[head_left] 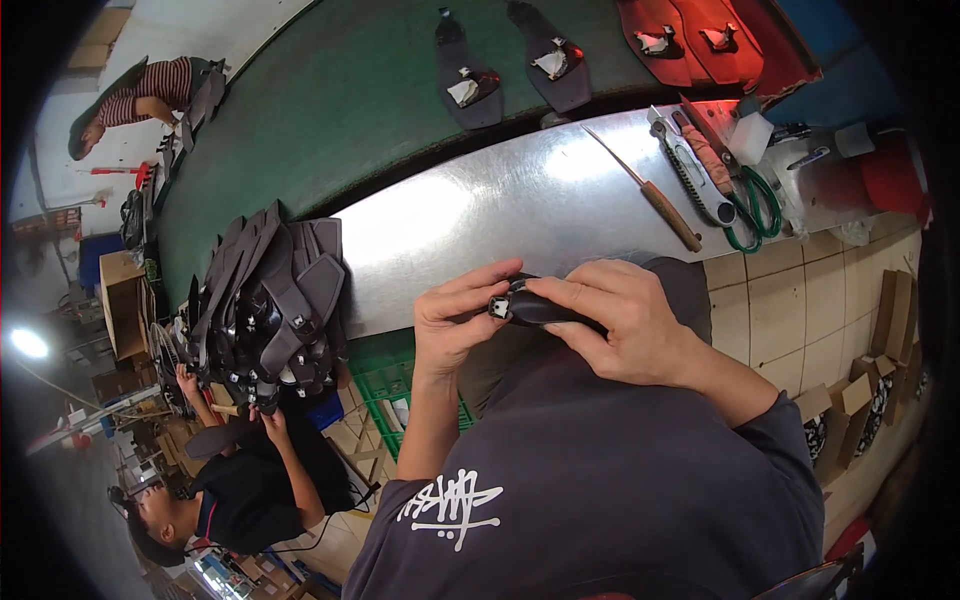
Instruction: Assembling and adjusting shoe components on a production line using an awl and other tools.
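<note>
A dark, curved, smooth piece (545,306) with a small white-and-black part at its left end is held between my two hands, in front of my shirt and by the near edge of the metal tabletop. My left hand (455,312) grips the left end, fingers closed round it. From the other side, my right hand (620,315) pinches the piece with fingers on top and thumb below. The underside of the piece is hidden by my hands, so its exact kind cannot be made out.
The shiny metal tabletop (420,235) carries a wooden-handled awl (668,210), a silver cutter (690,170) and green-handled scissors (757,215) at right. Dark sole-shaped pieces (468,75) lie on the green surface (340,90) beyond. Dark straps (265,300) pile up left, beside a co-worker (250,490).
</note>
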The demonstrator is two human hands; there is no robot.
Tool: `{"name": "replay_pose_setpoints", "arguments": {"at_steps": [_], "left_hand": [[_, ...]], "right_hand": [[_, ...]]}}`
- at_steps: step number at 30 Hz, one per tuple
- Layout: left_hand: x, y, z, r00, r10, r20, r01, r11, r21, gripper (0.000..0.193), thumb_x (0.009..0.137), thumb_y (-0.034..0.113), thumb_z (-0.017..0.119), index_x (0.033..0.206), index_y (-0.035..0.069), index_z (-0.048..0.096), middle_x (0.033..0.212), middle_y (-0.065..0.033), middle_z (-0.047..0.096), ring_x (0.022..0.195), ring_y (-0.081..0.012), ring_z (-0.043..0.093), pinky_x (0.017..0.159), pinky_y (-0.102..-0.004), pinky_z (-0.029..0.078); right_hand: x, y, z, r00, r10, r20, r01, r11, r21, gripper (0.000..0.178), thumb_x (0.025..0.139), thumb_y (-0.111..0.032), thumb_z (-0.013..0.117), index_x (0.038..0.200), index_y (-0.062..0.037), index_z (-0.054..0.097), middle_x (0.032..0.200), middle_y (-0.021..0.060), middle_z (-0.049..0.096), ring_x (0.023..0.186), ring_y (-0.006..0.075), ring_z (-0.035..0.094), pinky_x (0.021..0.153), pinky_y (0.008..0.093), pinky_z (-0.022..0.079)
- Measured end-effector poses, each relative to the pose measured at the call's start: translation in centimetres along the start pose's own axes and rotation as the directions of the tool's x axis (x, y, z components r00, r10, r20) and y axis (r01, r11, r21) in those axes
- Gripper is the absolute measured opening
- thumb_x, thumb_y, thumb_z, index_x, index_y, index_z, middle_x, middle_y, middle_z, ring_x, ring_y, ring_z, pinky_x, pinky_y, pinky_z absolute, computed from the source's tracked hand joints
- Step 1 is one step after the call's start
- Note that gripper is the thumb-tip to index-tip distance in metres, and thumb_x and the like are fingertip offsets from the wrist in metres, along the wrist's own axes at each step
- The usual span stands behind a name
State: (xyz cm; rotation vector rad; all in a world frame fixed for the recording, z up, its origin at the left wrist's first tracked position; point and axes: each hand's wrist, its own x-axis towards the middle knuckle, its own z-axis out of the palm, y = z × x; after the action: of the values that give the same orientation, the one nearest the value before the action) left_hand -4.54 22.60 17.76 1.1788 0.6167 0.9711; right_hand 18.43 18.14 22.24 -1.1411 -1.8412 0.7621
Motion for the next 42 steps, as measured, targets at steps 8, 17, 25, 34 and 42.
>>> {"name": "replay_pose_setpoints", "arguments": {"at_steps": [8, 17, 25, 34, 42], "left_hand": [[0.2, 0.4, 0.2, 0.998, -0.024, 0.056, 0.021, 0.998, 0.052, 0.042, 0.067, -0.015, 0.058, 0.105, -0.004, 0.070, 0.125, -0.0287, 0.057, 0.111, -0.0290, 0.061, 0.091, -0.0311, 0.050], [0.1, 1.2, 1.2, 0.997, -0.050, 0.057, 0.042, 0.991, 0.125, 0.042, 0.067, -0.016, 0.056, 0.105, -0.004, 0.070, 0.124, -0.0269, 0.059, 0.111, -0.0271, 0.061, 0.094, -0.0311, 0.048], [0.1, 1.1, 2.6, 0.972, -0.225, -0.071, 0.229, 0.971, 0.070, 0.040, 0.080, -0.012, 0.056, 0.118, -0.003, 0.063, 0.131, -0.0205, 0.055, 0.114, -0.0242, 0.059, 0.082, -0.0266, 0.054], [-0.2, 0.2, 2.8, 0.927, -0.350, -0.134, 0.351, 0.936, -0.020, 0.040, 0.088, -0.009, 0.043, 0.124, -0.001, 0.059, 0.134, -0.0188, 0.053, 0.111, -0.0231, 0.060, 0.074, -0.0277, 0.060], [-0.2, 0.6, 3.7, 0.918, -0.366, -0.152, 0.368, 0.930, -0.021, 0.041, 0.086, -0.011, 0.047, 0.124, -0.002, 0.059, 0.134, -0.0187, 0.053, 0.111, -0.0227, 0.060, 0.074, -0.0275, 0.060]], "right_hand": [[-0.2, -0.1, -0.1, 0.999, -0.033, 0.000, 0.033, 0.997, -0.067, 0.040, 0.073, -0.010, 0.073, 0.112, -0.0037, 0.065, 0.080, 0.0082, 0.061, 0.071, 0.0258, 0.060, 0.066, 0.0354, 0.048], [-0.3, -0.3, -0.1, 0.998, -0.054, 0.031, 0.058, 0.989, -0.133, 0.039, 0.072, -0.009, 0.072, 0.110, -0.0036, 0.065, 0.083, 0.0073, 0.062, 0.071, 0.0251, 0.060, 0.066, 0.0350, 0.048], [-0.7, 0.7, 0.9, 0.986, 0.166, -0.018, -0.164, 0.982, 0.093, 0.038, 0.078, -0.011, 0.067, 0.116, -0.0038, 0.060, 0.093, 0.0150, 0.065, 0.083, 0.0331, 0.063, 0.072, 0.0397, 0.050], [-0.6, 1.3, 0.9, 0.946, 0.319, 0.051, -0.323, 0.932, 0.164, 0.024, 0.077, -0.006, 0.068, 0.101, -0.0056, 0.063, 0.091, 0.0123, 0.066, 0.083, 0.0307, 0.065, 0.072, 0.0364, 0.050], [-0.8, 1.8, 1.0, 0.986, 0.159, 0.052, -0.160, 0.987, 0.015, 0.012, 0.072, -0.004, 0.071, 0.084, -0.0071, 0.070, 0.081, 0.0074, 0.062, 0.072, 0.0251, 0.061, 0.063, 0.0354, 0.047]]}}
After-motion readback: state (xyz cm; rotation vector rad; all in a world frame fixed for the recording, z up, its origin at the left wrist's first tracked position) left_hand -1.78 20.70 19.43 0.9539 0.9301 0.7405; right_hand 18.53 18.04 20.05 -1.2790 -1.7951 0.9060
